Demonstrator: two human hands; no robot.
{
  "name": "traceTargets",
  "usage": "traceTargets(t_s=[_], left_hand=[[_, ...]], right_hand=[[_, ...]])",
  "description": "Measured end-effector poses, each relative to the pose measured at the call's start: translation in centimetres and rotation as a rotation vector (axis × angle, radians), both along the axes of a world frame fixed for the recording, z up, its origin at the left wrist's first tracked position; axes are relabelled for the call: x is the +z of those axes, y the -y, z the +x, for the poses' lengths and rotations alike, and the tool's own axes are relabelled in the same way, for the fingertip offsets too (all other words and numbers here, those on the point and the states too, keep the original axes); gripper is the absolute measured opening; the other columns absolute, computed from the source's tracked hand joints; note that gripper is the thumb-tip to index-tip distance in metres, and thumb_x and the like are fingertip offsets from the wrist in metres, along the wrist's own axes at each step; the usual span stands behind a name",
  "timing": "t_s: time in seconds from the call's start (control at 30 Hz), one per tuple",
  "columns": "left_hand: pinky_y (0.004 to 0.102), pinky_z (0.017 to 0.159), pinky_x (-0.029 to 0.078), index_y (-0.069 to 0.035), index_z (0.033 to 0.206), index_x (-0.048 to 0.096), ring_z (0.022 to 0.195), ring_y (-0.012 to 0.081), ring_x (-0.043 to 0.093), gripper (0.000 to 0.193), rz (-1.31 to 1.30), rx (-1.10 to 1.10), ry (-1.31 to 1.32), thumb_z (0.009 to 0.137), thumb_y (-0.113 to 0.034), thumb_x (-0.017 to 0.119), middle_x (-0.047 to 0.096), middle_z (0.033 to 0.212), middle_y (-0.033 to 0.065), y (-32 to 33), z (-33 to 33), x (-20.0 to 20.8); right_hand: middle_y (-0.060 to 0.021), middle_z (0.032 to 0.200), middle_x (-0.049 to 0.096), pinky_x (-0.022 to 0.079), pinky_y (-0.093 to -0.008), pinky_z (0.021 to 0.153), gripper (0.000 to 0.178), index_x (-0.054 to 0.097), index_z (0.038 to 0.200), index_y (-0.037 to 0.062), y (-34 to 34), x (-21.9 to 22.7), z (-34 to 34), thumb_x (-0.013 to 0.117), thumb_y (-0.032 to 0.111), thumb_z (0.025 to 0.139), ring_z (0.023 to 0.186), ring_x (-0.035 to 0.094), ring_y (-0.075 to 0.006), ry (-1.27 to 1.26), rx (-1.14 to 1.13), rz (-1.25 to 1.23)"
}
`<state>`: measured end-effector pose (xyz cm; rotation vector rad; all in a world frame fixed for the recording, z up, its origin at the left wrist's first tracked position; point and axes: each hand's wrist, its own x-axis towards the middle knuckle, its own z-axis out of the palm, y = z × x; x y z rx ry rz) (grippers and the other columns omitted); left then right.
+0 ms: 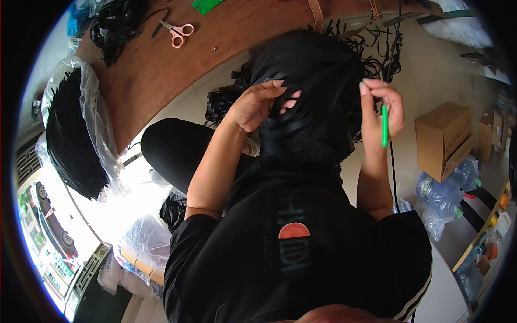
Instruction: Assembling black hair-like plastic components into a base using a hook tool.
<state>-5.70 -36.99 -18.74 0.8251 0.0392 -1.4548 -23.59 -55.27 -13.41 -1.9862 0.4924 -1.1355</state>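
Handling a black strip bundle (318,107), which is set at upper centre of the frame, above the lap. The bundle is slit into many narrow bands, and these are seen most clearly beside the left hand (261,105).

Finger state: left thumb and forefinger are drawn close together on the bundle's near face, with other fingertips showing through a gap between bands. By the right hand (382,105), right of centre, a slim green-handled tool (384,125) is held in curled fingers; thumb and forefinger are brought nearly together. Whether a fine strand is pinched there cannot be told; the tool's working end is not made out.

Technique, as judged: the lifted band should be isolated from its neighbours and held under light, even tension. The tool's end is best angled away from the left fingertips. Loose bands should be smoothed aside so that none is snagged.

Count: hands, two; bundle in hand, one; green-handled tool, one. On the wooden tabletop (134,81), upper left: pink-handled scissors (179,35), one pair; green flat piece (206,5), one, cut by the frame edge. At left, one bagged black fringe (75,134). At right, cardboard boxes (444,141), two. Individual bands are too overlapped to be counted.
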Motion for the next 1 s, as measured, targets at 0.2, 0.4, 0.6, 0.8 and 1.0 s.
traceTargets(t_s=[0.2,0.4,0.6,0.8,1.0], left_hand=[[0.0298,0.081,0.049,-0.003,0.115,0.058,0.094,0.021,0.067,0.021,-0.03,-0.028,0.045,0.096,-0.01,0.055,0.067,0.112,0.0136,-0.2,0.1,-0.4],[0.0284,0.088,0.048,0.003,0.112,0.059,0.094,0.0169,0.064,0.023,0.199,0.146,0.713,0.094,-0.01,0.06,0.067,0.102,0.0091,-2.0,-1.1,-1.7],[0.0342,0.101,0.04,-0.003,0.133,0.048,0.123,0.023,0.047,0.048,0.655,0.507,0.837,0.096,-0.032,0.058,0.049,0.134,0.0151,-6.5,-7.1,-9.9],[0.0427,0.116,0.021,0.0,0.152,0.017,0.144,0.0324,0.023,0.096,0.616,-0.114,-0.321,0.091,-0.072,0.038,0.023,0.156,0.0193,-6.7,-5.9,-10.8],[0.0389,0.117,0.018,-0.003,0.151,0.021,0.144,0.0304,0.023,0.079,0.72,0.266,0.714,0.097,-0.056,0.042,0.027,0.155,0.0195,-6.3,-5.6,-19.9]], right_hand=[[-0.0079,0.093,0.068,0.051,-0.024,0.079,0.01,0.06,0.091,-0.0003,3.2,-1.5,-1.3,0.069,-0.003,0.086,0.084,0.063,-0.0112,-0.131,-0.163,0.127],[-0.0093,0.104,0.069,0.049,-0.0252,0.088,0.013,0.063,0.106,-0.0015,0.0,-2.8,0.2,0.061,0.0,0.093,0.095,0.064,-0.0136,-0.206,0.191,0.426],[-0.0106,0.111,0.068,0.049,-0.0317,0.094,0.018,0.063,0.107,0.0021,-1.8,-3.9,1.9,0.063,0.0,0.089,0.105,0.064,-0.0221,-0.314,0.315,0.056],[-0.0066,0.116,0.068,0.047,-0.0333,0.096,0.021,0.062,0.109,0.0045,-0.7,-6.7,2.5,0.063,0.0,0.088,0.111,0.058,-0.0249,-0.321,0.231,-0.221],[-0.0088,0.125,0.064,0.044,-0.0347,0.1,0.024,0.059,0.112,0.003,-0.3,-6.8,1.9,0.065,0.005,0.089,0.115,0.056,-0.0255,-0.282,0.093,-0.221]])
